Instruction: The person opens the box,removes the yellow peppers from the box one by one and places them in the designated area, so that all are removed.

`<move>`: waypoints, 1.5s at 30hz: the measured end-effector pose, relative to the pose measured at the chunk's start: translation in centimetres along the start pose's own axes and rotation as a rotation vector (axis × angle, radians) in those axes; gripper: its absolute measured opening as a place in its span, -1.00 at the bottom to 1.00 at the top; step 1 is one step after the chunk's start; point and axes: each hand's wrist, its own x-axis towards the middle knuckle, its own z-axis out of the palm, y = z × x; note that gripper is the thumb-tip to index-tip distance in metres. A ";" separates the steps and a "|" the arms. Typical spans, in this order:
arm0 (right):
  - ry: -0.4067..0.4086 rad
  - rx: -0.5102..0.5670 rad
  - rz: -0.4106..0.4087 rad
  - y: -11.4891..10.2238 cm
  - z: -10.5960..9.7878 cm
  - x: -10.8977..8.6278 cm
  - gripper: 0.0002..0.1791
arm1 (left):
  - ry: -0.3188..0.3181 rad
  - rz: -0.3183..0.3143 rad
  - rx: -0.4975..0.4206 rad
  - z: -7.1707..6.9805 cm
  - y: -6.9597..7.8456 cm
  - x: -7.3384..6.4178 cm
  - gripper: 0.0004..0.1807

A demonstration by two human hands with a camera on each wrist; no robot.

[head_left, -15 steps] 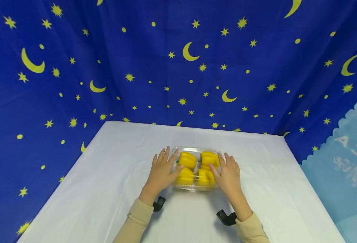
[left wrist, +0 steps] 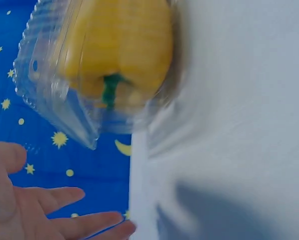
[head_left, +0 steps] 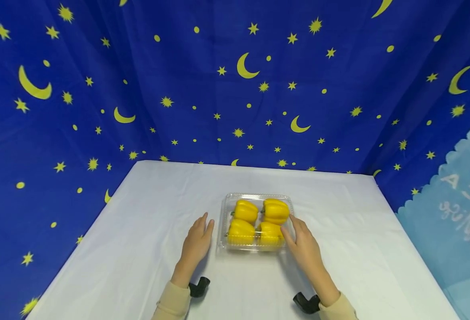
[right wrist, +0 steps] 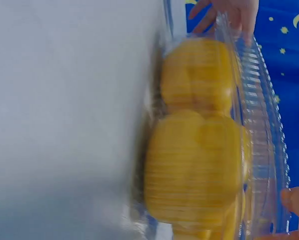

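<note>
A clear plastic clamshell box (head_left: 223, 222) sits on the table with several yellow bell peppers (head_left: 276, 210) inside, laid in two rows. Left of the box, my left hand (head_left: 196, 242) is held apart from it, fingers extended and nothing in them. The left wrist view shows that palm and spread fingers below a box corner, where one pepper's green stem (left wrist: 109, 90) faces out. My right hand (head_left: 306, 246) is at the box's right side, with its loosely bent fingertips right at the rim. Peppers and box are motion-blurred in the right wrist view.
A white cloth covers the table (head_left: 171, 195). Behind it hangs a blue curtain (head_left: 203, 53) with yellow moons and stars, and a light blue lettered cloth (head_left: 459, 222) hangs at the right. Black curved pieces (head_left: 200, 287) show by both wrists.
My left hand has drawn away from the box, leftward and toward me, uncovering its left side. The right hand has slid slightly toward me and stays beside the box.
</note>
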 end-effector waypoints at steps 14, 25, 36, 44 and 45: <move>0.013 -0.117 -0.149 0.7 0.3 -2.4 -0.22 | -0.328 -0.150 -0.766 0.7 -1.1 -1.8 -0.55; 0.119 -0.203 -0.341 1.7 0.4 -2.5 -0.11 | -0.509 -0.188 -1.099 0.4 -2.4 -2.2 -0.43; 0.168 -0.296 -0.768 2.1 0.0 -0.9 -0.34 | -0.390 -0.235 -1.151 1.3 -2.7 -2.9 -0.47; 0.223 -0.360 -0.899 2.4 0.2 -0.2 -0.35 | -0.279 -0.305 -1.154 1.9 -1.8 -3.3 -0.50; 0.238 -0.373 -0.919 2.5 0.2 -0.2 -0.35 | -0.261 -0.312 -1.148 2.0 -1.7 -3.3 -0.51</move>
